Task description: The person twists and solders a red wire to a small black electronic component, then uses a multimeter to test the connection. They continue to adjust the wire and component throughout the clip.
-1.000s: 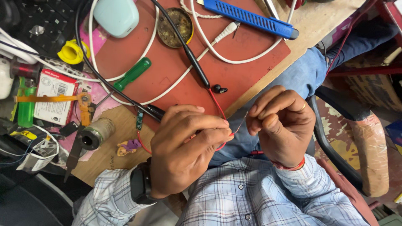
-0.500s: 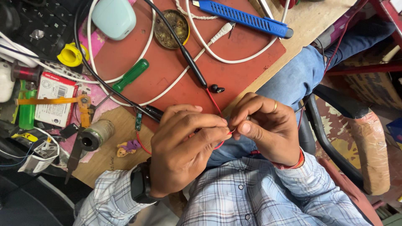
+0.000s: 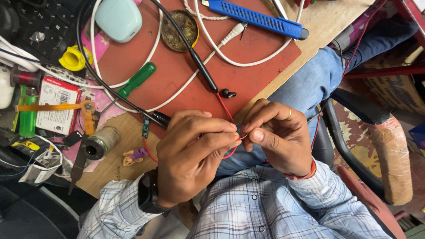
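Note:
My left hand (image 3: 195, 159) and my right hand (image 3: 276, 135) meet over my lap at the table's near edge. Both pinch a thin red wire (image 3: 225, 108) between their fingertips. The wire runs up to a black neckband earphone stem (image 3: 201, 68) that lies on the red mat (image 3: 248, 84). A small black earbud (image 3: 228, 93) sits beside the wire. A red loop of wire hangs under my left fingers. A small green circuit board (image 3: 145, 127) lies near my left hand. I wear a black watch on the left wrist.
A green-handled screwdriver (image 3: 137, 79), a round tin (image 3: 179, 24), a white cable (image 3: 230, 33), a blue utility knife (image 3: 256, 17) and a mint case (image 3: 118, 18) lie on the mat. A solder spool (image 3: 101, 142), tweezers (image 3: 79, 161) and a yellow tape roll (image 3: 74, 59) sit at the left. A chair armrest (image 3: 394, 155) stands to the right.
My right hand has moved left to meet my left hand, and its fingertips have closed on the red wire's end. The left hand has stayed put.

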